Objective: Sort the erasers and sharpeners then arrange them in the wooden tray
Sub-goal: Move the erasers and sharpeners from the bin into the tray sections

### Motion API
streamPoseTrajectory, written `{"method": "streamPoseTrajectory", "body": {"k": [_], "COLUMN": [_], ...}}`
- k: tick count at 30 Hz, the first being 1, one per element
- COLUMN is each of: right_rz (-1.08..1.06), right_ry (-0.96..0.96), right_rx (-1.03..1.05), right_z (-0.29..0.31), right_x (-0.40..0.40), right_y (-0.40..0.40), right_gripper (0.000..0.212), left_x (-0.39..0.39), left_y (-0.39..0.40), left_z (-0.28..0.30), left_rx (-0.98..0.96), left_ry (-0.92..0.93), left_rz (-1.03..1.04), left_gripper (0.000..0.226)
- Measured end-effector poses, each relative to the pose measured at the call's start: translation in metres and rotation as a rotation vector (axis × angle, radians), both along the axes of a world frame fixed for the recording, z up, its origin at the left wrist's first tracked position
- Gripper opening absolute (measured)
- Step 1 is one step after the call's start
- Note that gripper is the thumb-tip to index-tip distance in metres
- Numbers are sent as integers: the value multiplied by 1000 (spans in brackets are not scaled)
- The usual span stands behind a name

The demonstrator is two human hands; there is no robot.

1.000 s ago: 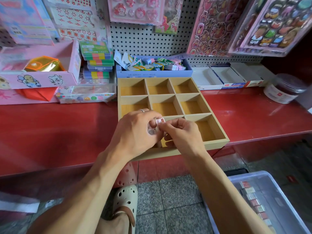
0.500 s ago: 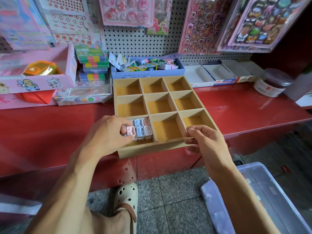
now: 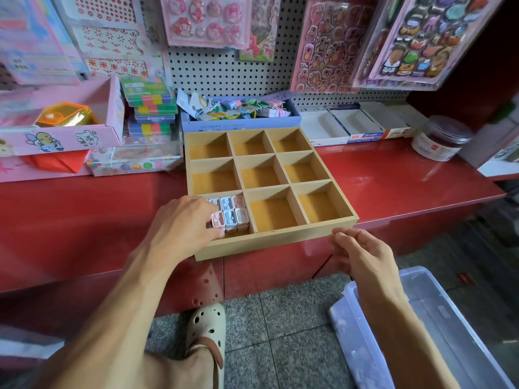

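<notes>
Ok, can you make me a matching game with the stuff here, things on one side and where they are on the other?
Things:
1. sharpeners
2. jar
3. bin
4. left hand

Places:
A. on the floor, lower right
B. at the tray's near-left compartment, touching the sharpeners
C. on the counter, far right
D. in the tray's near-left compartment

Pairs: 1-D, 2-C, 3-A, 4-B

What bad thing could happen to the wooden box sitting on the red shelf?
The wooden tray sticks out past the red counter's front edge, so a push from the left hand might tip it off. That hand is also pressing on the small sharpeners packed in the near-left compartment, and could knock the neat rows crooked.
</notes>
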State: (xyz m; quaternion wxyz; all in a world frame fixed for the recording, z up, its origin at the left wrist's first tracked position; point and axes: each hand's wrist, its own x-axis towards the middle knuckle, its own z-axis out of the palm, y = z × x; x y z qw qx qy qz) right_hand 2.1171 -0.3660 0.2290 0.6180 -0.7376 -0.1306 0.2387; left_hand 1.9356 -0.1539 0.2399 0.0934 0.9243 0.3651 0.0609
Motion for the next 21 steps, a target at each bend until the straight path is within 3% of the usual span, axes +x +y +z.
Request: {"method": "streamPoseTrajectory", "body": {"k": [4,7,10,21], "right_rz": [-18,-34,-43,-158], "right_ry": [-7,-13,-45,-111], "right_rx": [-18,-10,-19,-46], "right_z": [-5,-5,0,9], "right_x": [1,2,3,8], "right_y": [-7,-14,-27,-126], "right_gripper": [14,14,15,13], "left_x": [-10,-19,-20,11], "left_y": [0,-3,-16,-156], "left_z": [4,5,10,3], "left_rx": [-74,-170,-260,-824], "left_ry": [-135,-347,-495,-774], "left_rz": [16,80,116,134], "left_gripper": [22,34,26,11]}}
